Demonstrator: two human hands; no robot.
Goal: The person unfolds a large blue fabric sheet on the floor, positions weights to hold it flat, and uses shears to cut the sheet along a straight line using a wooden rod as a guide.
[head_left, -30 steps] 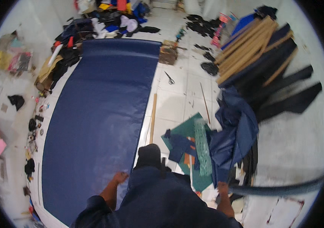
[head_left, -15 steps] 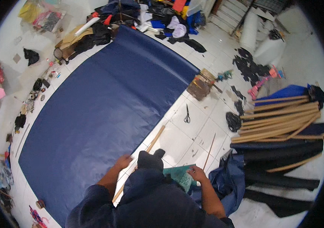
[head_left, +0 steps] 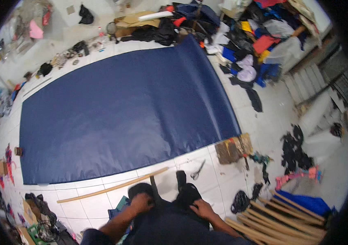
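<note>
My left hand (head_left: 142,203) rests on my dark trouser leg near the knee; its fingers are partly hidden, and I cannot tell how they are curled. My right hand (head_left: 202,209) lies on the other trouser leg with its fingers stretched inward and nothing seen in it. In front of me a large dark blue sheet (head_left: 113,110) is spread over the tiled floor, its right end raised in a rounded fold or roll. Between the sheet and my feet lies a long wooden stick (head_left: 113,190). Black scissors (head_left: 197,170) lie partly opened beyond my right foot.
A worn wooden block (head_left: 228,151) sits at the sheet's near right corner. Several wooden poles (head_left: 280,220) lie at lower right by a black plastic bag (head_left: 239,202). Fabric scraps (head_left: 245,67) heap at the far right. A small spool-like roll (head_left: 17,151) stands at the sheet's left edge.
My view has turned left, and the sheet now lies across in front of me. My left hand has left the sheet's edge and my right hand the green material; both are on my legs.
</note>
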